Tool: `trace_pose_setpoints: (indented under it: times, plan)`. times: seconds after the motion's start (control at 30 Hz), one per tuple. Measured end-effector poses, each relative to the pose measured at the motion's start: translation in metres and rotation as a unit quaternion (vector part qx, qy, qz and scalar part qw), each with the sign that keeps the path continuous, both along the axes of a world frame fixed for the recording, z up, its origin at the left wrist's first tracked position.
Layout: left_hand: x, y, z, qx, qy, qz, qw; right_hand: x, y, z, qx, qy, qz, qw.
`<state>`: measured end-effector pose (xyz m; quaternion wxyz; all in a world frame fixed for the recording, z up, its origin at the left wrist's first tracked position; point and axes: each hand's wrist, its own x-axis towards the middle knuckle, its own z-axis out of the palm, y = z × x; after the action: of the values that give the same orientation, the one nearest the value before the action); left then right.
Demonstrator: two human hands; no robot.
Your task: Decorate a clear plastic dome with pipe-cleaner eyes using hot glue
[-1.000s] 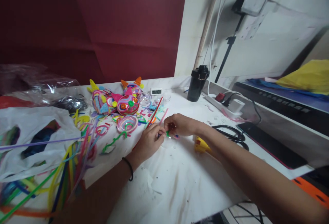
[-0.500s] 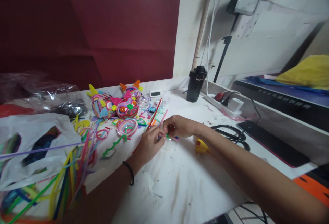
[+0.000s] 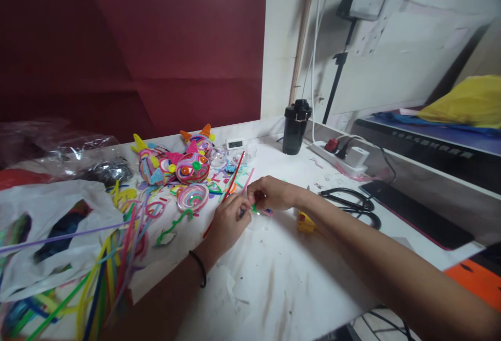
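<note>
My left hand (image 3: 230, 219), with a black band at the wrist, has its fingertips closed at a small clear rounded piece (image 3: 257, 222) over the white table. My right hand (image 3: 270, 193) reaches in from the right, with thumb and fingers pinched at the same piece. A green bit (image 3: 254, 208) shows between the hands, and a pink and blue bit (image 3: 268, 212) pokes out below the right fingers. The fingers hide most of the work. A red pipe cleaner (image 3: 235, 174) lies just beyond the left hand. Left of it sits a clear dish with coiled pipe cleaners (image 3: 192, 198).
Finished-looking fuzzy animal balls (image 3: 191, 167) stand at the back left. Pipe cleaners (image 3: 96, 278) and a white bag (image 3: 84, 195) fill the left. A black bottle (image 3: 295, 128), power strip (image 3: 340, 157), yellow tool (image 3: 305, 222), black cable (image 3: 352, 200) and phone (image 3: 415, 213) lie to the right.
The view has shifted slightly. Both hands stay together at the clear piece with nearly the same grip; no object is visibly let go or picked up.
</note>
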<state>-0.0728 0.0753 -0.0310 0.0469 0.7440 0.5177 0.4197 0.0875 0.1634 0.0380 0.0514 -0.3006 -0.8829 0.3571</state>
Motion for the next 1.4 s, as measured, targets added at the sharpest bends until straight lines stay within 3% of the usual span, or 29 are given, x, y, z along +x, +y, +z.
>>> trace_pose_setpoints:
  times: [0.63, 1.17, 1.4]
  plan:
    - [0.003, 0.000, 0.002, -0.016, -0.020, 0.013, 1.000, 0.000, -0.006, 0.005, 0.026, -0.007, -0.002, 1.000]
    - [0.004, -0.001, 0.004, -0.030, -0.026, 0.016, 0.999, -0.010, -0.006, 0.013, 0.144, -0.102, 0.021, 0.984]
    - [0.003, 0.000, 0.001, -0.031, -0.032, 0.009, 0.999, -0.009, -0.005, 0.011, 0.136, -0.088, 0.016, 0.987]
